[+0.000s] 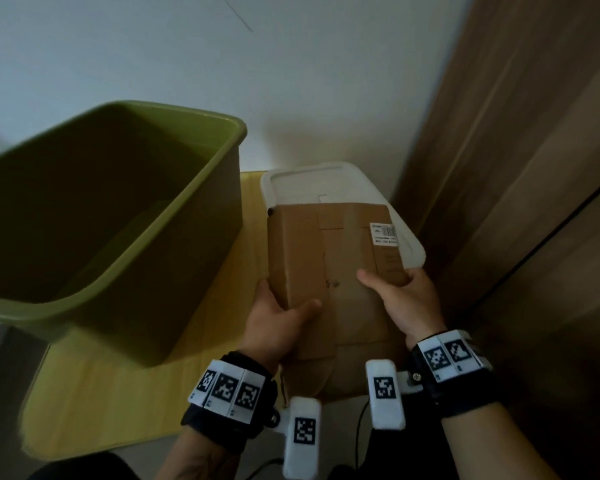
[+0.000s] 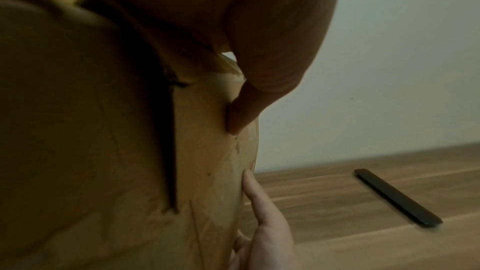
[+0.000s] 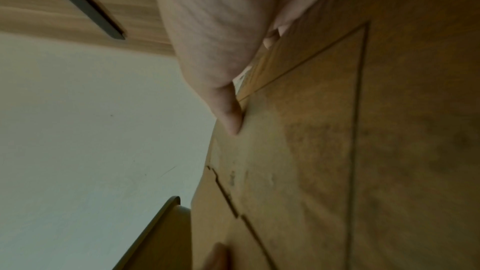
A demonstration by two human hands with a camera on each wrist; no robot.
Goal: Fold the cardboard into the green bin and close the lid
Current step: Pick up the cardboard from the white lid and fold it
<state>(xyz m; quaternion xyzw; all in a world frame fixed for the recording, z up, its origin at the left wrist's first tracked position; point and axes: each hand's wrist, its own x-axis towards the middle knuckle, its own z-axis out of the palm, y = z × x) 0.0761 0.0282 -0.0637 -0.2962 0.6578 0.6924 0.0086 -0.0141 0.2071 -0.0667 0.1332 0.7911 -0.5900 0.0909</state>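
Note:
A folded brown cardboard piece (image 1: 333, 265) with a white barcode label is held up in front of me, over the white lid (image 1: 326, 183). My left hand (image 1: 279, 315) grips its left folded edge, thumb on the front face. My right hand (image 1: 402, 299) grips the right edge, thumb across the front. The green bin (image 1: 201, 237) stands open and empty at the left on a yellow mat (image 1: 118, 403). In the left wrist view the thumb presses the cardboard (image 2: 207, 151). In the right wrist view the thumb lies on the cardboard (image 3: 311, 151), with the bin rim (image 3: 155, 225) below.
A white wall (image 1: 291, 64) is behind the bin and lid. A wooden cabinet door (image 1: 516, 168) with a dark handle (image 3: 80, 5) stands close on the right. The white lid lies flat on the mat between bin and cabinet.

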